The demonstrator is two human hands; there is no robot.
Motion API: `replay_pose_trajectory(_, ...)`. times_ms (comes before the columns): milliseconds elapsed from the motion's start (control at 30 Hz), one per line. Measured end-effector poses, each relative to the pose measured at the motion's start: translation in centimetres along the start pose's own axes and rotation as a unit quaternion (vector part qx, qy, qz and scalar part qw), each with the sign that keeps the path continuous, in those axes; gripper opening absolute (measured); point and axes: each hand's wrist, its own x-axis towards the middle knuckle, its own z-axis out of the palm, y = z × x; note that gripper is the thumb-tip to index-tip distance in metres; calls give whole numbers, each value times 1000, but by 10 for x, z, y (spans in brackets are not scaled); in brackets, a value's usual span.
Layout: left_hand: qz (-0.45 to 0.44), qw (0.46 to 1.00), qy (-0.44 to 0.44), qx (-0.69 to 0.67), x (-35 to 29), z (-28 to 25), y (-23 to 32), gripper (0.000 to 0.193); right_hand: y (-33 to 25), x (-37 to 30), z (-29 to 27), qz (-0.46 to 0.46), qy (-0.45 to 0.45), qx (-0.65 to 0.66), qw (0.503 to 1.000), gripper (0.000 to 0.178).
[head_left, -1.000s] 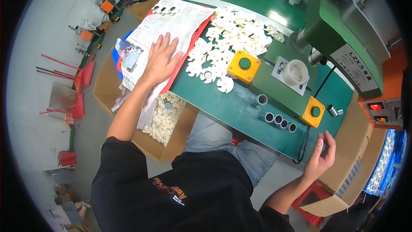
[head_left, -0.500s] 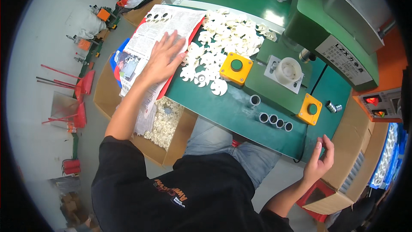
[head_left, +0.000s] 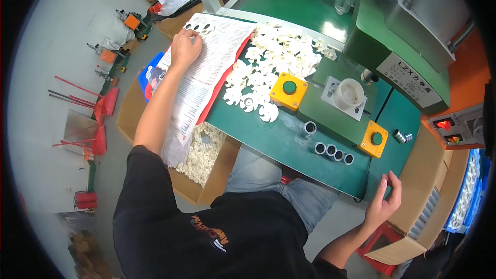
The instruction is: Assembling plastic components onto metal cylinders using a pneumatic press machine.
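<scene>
My left hand [head_left: 186,48] is over the far left part of a printed newspaper sheet [head_left: 217,57], its fingers curled together. Whatever they may hold is hidden. Just beyond its fingertips lie white finned wheels with dark centres [head_left: 196,28]. At the right, my right hand [head_left: 384,201] hovers by the bench's front edge, holding nothing, thumb and fingers apart. Loose white finned wheels [head_left: 289,51] are heaped beside the newspaper. Several short metal sleeves [head_left: 329,150] stand in a row near the front edge, with a single sleeve [head_left: 309,128] behind them.
A green press [head_left: 398,46] with a round white fixture [head_left: 349,94] stands at the right, between two yellow button boxes [head_left: 289,91]. Two metal pieces [head_left: 402,136] lie near a cardboard box [head_left: 418,191]. Below the bench, another carton [head_left: 219,173] holds small pale parts.
My left hand was lying flat with fingers spread on the newspaper; it has moved left and away from me, and its fingers have curled. The right hand is almost unchanged. The view has shifted slightly.
</scene>
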Motion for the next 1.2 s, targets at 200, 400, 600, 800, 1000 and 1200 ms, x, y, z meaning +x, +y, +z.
replay_pose_trajectory(200,-58,994,40,79,7,25,-6,23,-2,-5,-4,4,4,-19,1000,20)
replay_pose_trajectory(400,-9,997,73,22,3,32,-16,24,-4,-3,-2,4,-2,-16,1000,20)
replay_pose_trajectory(600,-14,995,96,30,2,38,-21,26,-10,0,7,-13,-12,-12,1000,20)
replay_pose_trajectory(800,-26,993,114,32,0,34,-14,26,-11,1,10,-20,-20,-16,999,20)
replay_pose_trajectory(1000,-7,992,117,40,27,7,-11,24,-15,2,5,-12,-13,-39,999,20)
replay_pose_trajectory(1200,67,997,1,23,58,29,-14,39,-12,1,10,-18,-26,-33,999,20)
